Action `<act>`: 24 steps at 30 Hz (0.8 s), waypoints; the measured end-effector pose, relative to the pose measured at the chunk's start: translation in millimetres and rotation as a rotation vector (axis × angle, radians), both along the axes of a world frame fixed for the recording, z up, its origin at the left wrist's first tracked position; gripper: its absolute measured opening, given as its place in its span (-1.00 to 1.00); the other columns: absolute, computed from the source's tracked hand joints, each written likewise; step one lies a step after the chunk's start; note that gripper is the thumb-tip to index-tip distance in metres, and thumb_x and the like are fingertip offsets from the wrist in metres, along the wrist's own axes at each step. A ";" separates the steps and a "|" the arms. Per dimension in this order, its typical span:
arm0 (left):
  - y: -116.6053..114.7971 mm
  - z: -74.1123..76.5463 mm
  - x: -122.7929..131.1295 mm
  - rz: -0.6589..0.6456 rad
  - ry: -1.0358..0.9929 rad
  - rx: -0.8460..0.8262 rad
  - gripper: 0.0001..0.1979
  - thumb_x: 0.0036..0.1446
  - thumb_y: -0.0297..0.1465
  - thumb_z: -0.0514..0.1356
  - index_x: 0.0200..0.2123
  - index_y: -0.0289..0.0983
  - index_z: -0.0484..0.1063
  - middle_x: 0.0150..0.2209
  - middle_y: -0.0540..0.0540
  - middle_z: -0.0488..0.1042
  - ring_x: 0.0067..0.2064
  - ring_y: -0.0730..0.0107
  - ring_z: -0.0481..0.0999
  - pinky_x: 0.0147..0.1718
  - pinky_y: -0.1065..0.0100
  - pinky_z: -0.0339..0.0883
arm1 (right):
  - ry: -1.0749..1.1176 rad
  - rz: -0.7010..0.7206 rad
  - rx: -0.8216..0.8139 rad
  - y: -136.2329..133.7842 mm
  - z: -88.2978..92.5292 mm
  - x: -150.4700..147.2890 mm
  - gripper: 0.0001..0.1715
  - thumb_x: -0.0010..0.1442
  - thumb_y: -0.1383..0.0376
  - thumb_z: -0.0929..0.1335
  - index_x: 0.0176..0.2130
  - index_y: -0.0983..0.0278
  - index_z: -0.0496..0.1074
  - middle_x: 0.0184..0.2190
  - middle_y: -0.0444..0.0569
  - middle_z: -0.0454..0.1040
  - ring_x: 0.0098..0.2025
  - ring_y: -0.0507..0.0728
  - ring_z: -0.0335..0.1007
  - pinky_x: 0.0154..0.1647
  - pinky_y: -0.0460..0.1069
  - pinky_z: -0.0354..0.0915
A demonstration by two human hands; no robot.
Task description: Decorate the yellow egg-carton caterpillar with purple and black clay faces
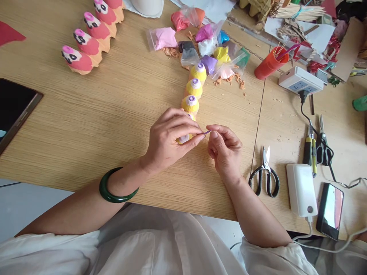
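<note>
A yellow egg-carton caterpillar (194,88) with purple-and-white tips lies on the wooden table (114,114), running away from me. My left hand (169,139), with a green bangle on its wrist, covers the caterpillar's near end, fingers curled. Between its fingertips and those of my right hand (225,149) stretches a thin purple clay strip (207,132). Both hands pinch this strip, one at each end.
Bags of coloured clay (206,46) lie beyond the caterpillar. Pink egg-carton figures (91,36) stand at the far left, a dark tablet (14,107) at the left edge. Scissors (265,173), a power bank (301,189), a phone (329,210), pliers and a red cup (269,63) sit right.
</note>
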State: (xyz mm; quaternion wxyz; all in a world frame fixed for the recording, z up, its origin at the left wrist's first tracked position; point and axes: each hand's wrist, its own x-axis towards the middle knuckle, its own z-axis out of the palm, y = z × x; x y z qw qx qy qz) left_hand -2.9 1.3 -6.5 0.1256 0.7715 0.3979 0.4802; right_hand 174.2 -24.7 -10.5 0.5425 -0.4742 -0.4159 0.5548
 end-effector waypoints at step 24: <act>-2.7 6.1 -2.6 -0.134 -0.145 -0.144 -0.91 0.39 -0.35 0.35 -0.13 -0.05 0.69 0.06 -0.02 0.70 0.20 0.21 0.60 0.22 0.01 0.54 | 0.329 0.355 -0.203 0.8 7.5 -2.7 -0.68 0.30 0.07 0.52 -0.35 0.21 0.50 -0.65 -0.32 0.12 -0.63 -0.09 -0.14 -0.70 -0.19 -0.04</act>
